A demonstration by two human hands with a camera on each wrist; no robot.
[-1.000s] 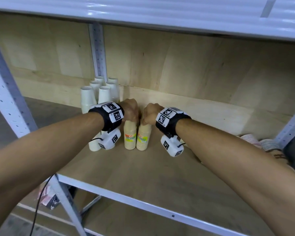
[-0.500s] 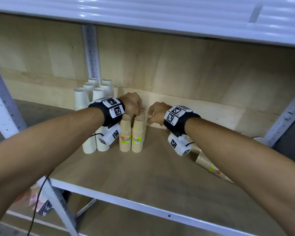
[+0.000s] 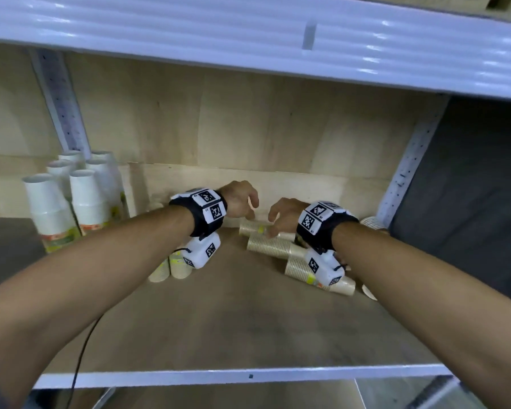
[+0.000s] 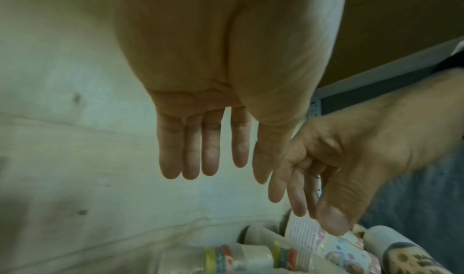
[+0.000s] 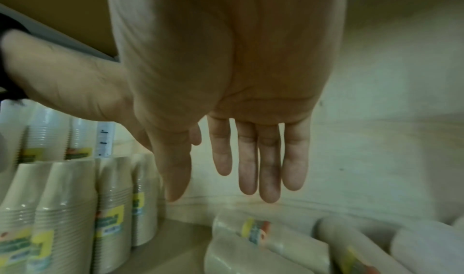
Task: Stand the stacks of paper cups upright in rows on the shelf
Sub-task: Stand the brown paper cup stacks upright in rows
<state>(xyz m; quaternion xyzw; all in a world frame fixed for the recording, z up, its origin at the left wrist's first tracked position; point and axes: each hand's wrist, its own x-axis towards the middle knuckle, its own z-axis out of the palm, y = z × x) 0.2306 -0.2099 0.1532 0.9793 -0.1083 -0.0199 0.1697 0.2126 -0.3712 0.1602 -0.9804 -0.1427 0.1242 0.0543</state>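
Two beige cup stacks (image 3: 171,268) stand upright on the wooden shelf (image 3: 233,320), partly behind my left wrist camera. Further right, several beige stacks (image 3: 267,246) lie on their sides near the back wall. My left hand (image 3: 250,206) hovers just above their left end, fingers relaxed and holding nothing. My right hand (image 3: 273,222) hangs over the same pile, fingertips close to the top lying stack (image 3: 252,227). The left wrist view shows my left hand (image 4: 208,171) with straight fingers and lying stacks (image 4: 238,258) below. In the right wrist view my right hand (image 5: 238,187) is open above a lying stack (image 5: 263,234).
Tall white cup stacks (image 3: 86,196) stand upright in rows at the back left by a grey upright post (image 3: 59,101). The upper shelf's white edge (image 3: 248,39) hangs low overhead. Another post (image 3: 407,169) bounds the right side, with more cups (image 3: 372,222) lying by it.
Both hands let go of the two upright beige stacks and moved right, now hovering open over the lying stacks. My view has swung right as well.
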